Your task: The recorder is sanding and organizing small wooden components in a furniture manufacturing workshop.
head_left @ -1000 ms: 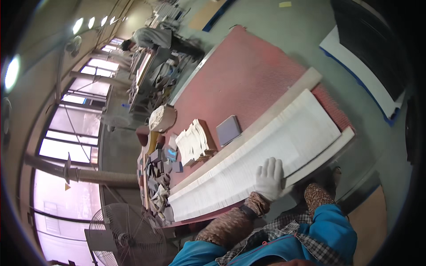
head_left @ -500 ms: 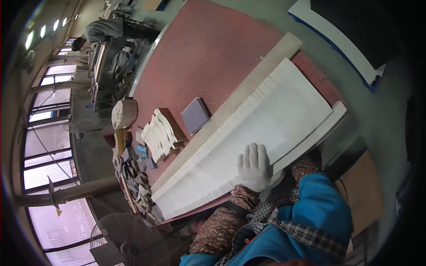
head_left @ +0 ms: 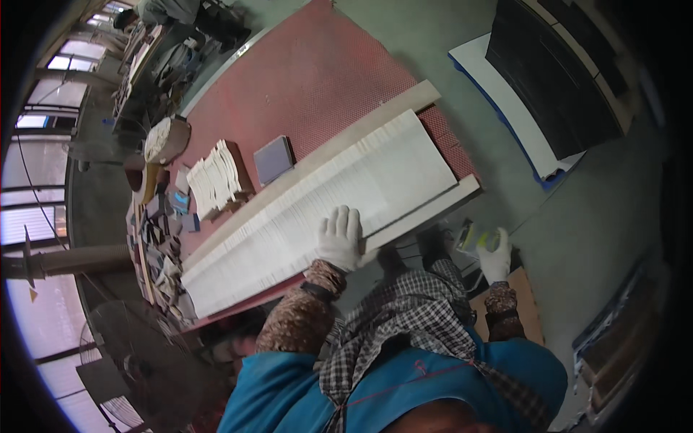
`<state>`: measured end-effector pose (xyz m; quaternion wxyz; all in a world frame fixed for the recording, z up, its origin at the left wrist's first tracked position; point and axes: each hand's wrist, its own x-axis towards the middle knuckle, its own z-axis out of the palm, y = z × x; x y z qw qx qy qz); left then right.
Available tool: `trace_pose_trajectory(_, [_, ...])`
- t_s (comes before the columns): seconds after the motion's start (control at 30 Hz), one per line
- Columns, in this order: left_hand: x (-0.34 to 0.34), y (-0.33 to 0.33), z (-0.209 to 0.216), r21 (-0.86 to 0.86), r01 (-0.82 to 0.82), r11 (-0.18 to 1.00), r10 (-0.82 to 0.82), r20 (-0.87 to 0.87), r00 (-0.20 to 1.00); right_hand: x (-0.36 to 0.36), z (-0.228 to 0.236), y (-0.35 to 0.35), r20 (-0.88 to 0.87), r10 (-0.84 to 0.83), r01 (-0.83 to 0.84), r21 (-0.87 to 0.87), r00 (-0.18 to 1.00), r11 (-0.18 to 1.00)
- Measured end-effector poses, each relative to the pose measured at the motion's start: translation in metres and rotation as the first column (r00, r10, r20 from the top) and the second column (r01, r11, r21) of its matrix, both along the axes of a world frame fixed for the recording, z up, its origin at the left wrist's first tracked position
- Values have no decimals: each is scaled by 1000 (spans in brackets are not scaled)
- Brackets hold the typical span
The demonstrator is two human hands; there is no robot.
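Note:
A long white tapered panel with fine ridges along its far edge lies across two pale strips on the table. My left hand, in a white glove, rests flat on the panel's near edge with its fingers stretched out. Off the table's near right side, my right hand, also gloved, is closed around a grey and yellow-green object, blurred and partly covered by the fingers. One pale strip shows along the panel's far side, the other strip along its near side.
The table has a red ribbed mat. On it are a purple-grey block, a stack of wavy white pieces and a heap of scraps. A fan stands lower left; dark panels lie right. Another person bends far left.
My right hand, hidden beside the table before, now shows out to the right with the grey and yellow-green object. My left hand stays on the panel. The whole view has shifted.

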<state>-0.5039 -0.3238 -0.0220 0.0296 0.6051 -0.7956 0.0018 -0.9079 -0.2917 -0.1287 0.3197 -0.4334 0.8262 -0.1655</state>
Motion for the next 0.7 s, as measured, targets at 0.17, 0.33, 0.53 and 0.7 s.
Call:
trace_pose_trajectory(0.17, [-1, -1, 6, -9, -1, 1000, 1, -29, 1000, -109, 80, -7, 19, -158, 157, -245, 987, 957])
trace_pose_trajectory(0.33, [-3, -2, 13, 17, 6, 1000, -6, -4, 1000, -206, 154, -18, 471, -234, 392, -271, 850, 879])
trace_pose_trajectory(0.53, [-4, -1, 17, 84, -3, 996, 5, -27, 1000, -242, 178, -78, 831, 494, 335, -556, 256, 761])
trace_pose_trajectory(0.7, [-5, -2, 13, 113, -52, 992, 59, -58, 997, -162, 187, -149, 942, 3, 595, -214, 335, 775])
